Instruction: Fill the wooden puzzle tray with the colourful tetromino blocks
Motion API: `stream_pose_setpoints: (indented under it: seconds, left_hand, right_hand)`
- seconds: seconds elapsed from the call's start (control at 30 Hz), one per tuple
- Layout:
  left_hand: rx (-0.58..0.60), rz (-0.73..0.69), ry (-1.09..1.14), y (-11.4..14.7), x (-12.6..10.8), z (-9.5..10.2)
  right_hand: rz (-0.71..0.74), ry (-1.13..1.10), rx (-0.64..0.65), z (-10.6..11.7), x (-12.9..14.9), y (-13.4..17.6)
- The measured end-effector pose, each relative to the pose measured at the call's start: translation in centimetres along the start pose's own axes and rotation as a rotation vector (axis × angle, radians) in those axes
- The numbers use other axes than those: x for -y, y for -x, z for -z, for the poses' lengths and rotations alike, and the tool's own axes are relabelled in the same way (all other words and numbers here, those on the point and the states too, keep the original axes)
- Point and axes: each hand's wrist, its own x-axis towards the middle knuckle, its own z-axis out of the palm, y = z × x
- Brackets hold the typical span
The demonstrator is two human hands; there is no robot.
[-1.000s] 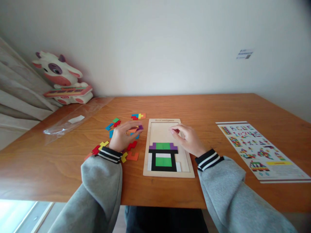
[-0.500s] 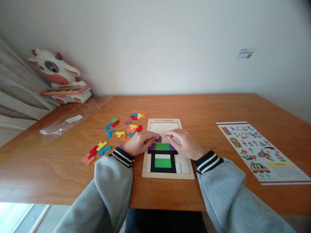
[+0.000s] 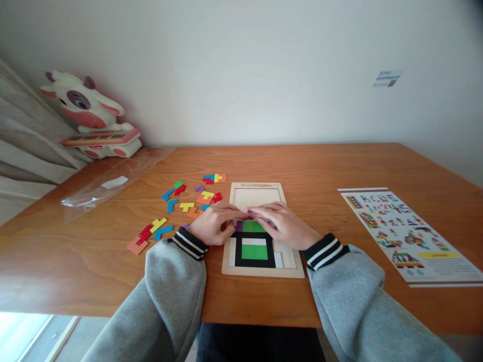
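A wooden puzzle tray (image 3: pixel 263 272) lies in front of me, its long side running away from me. My left hand (image 3: pixel 214 224) rests over its left edge, and my right hand (image 3: pixel 284 224) reaches in from the right. Both sets of fingers are closed, with fingertips almost meeting at a small purple puzzle piece (image 3: pixel 249 216), which they partly cover. Just below sit a green piece (image 3: pixel 253 227) and another purple piece (image 3: pixel 238 227). Nearer me, a black frame of pieces (image 3: pixel 238 254) surrounds a green block (image 3: pixel 254 252), with a white piece (image 3: pixel 278 260) beside it.
Loose coloured puzzle pieces lie left of the tray, including a yellow piece (image 3: pixel 186 206) and an orange one (image 3: pixel 137 246). A printed pattern sheet (image 3: pixel 411 236) is at right. Clear plastic wrapping (image 3: pixel 90 198) and a cow toy (image 3: pixel 94 118) stand at the back left.
My right hand has moved slightly left and down, so its fingertips are now closer to the left ones, over the purple piece. The tray's contents otherwise look the same.
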Motion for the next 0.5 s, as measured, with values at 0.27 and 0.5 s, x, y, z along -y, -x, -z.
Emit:
stream_pose_setpoints:
  seconds: [0.27, 0.5]
  left_hand:
    - [-0.006, -0.005, 0.004, 0.0, 0.02, -0.03]
    - [-0.013, -0.022, -0.005, 0.05, 0.17, -0.08]
  right_hand:
    - [-0.002, -0.006, -0.011, -0.13, 0.05, 0.06]
    - [-0.002, 0.0, -0.011, -0.25, -0.08, 0.08]
